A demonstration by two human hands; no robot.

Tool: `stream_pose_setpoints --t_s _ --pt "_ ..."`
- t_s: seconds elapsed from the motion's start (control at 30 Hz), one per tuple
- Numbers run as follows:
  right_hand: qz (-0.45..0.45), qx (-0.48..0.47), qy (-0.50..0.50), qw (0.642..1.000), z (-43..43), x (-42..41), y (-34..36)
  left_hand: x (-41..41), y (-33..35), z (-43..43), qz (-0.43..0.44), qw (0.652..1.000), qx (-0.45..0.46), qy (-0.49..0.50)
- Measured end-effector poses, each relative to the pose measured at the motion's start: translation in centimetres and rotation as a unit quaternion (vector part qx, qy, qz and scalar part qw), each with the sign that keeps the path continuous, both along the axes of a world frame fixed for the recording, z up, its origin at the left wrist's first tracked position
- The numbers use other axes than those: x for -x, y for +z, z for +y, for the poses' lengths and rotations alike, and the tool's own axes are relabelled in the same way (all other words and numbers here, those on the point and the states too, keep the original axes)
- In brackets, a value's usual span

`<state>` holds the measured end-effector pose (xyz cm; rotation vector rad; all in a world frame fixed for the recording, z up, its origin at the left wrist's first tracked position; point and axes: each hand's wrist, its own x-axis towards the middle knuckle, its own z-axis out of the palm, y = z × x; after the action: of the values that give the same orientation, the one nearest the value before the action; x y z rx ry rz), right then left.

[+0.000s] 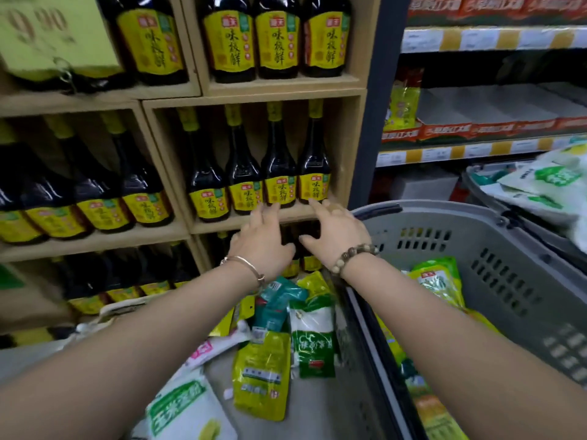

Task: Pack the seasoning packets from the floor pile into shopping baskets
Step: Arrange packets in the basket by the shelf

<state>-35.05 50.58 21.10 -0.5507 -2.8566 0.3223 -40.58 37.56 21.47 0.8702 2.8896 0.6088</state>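
Observation:
A pile of seasoning packets lies on the floor below my arms: a yellow packet [261, 373], a green-and-white packet [313, 341], a teal packet [274, 308] and a white-and-green bag [184, 411]. A grey shopping basket [495, 268] stands to the right with yellow-green packets [438, 281] inside. My left hand [262, 246] and my right hand [336, 236] are stretched forward above the pile, fingers spread, holding nothing, near the front of a wooden shelf.
Wooden shelves [222, 225] hold rows of dark sauce bottles with yellow labels [279, 173] straight ahead. A second basket [486, 182] filled with white-and-green bags [546, 182] sits behind the grey one. Metal store shelving [476, 150] runs along the right.

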Motion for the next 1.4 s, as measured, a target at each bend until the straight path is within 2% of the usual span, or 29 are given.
stream_pose_setpoints --t_s 0.13,0.27,0.33,0.47,0.67,0.8,0.97,1.1,1.2,1.3,1.33,1.4 --pt "-0.062 -0.018 0.005 0.998 -3.6 3.4 -3.0 2.9 -3.9 -4.0 -0.026 0.998 -0.005 0.048" --pt "-0.086 -0.125 -0.030 0.988 -5.9 5.4 -7.5 4.8 -9.6 -6.8 -0.051 0.995 -0.015 0.080" --pt "-0.099 -0.144 -0.018 0.984 -6.9 5.8 -10.1 5.3 -12.9 -8.1 -0.071 0.994 -0.022 0.081" --pt "-0.160 -0.054 -0.034 0.985 -8.0 5.1 -16.8 4.9 -19.0 -11.0 -0.110 0.991 -0.017 0.080" --pt "-0.248 0.076 -0.069 0.963 -8.7 1.8 -25.9 2.2 -25.9 -15.4 -0.186 0.979 0.011 0.086" --pt "-0.286 0.217 -0.145 0.922 -9.5 0.0 -30.1 1.5 -28.2 -17.1 -0.237 0.964 -0.005 0.120" --pt "-0.316 0.302 -0.211 0.874 -10.1 0.7 -33.1 1.8 -29.9 -18.4 -0.251 0.963 0.001 0.104" --pt "-0.282 0.370 -0.306 0.830 -10.4 1.9 -34.5 1.6 -30.7 -18.8 -0.293 0.949 -0.005 0.116" --pt "-0.224 0.475 -0.373 0.765 -10.8 2.5 -35.2 0.7 -31.1 -18.9 -0.337 0.936 -0.011 0.104" --pt "-0.213 0.529 -0.413 0.710 -11.0 2.7 -35.7 0.2 -31.3 -19.0 -0.370 0.921 -0.022 0.123" --pt "-0.203 0.537 -0.425 0.700 -11.1 2.8 -35.9 0.0 -31.3 -19.1 -0.373 0.919 -0.017 0.127" --pt "-0.190 0.522 -0.436 0.708 -11.4 3.0 -36.3 0.0 -31.5 -19.3 -0.378 0.917 -0.005 0.129"
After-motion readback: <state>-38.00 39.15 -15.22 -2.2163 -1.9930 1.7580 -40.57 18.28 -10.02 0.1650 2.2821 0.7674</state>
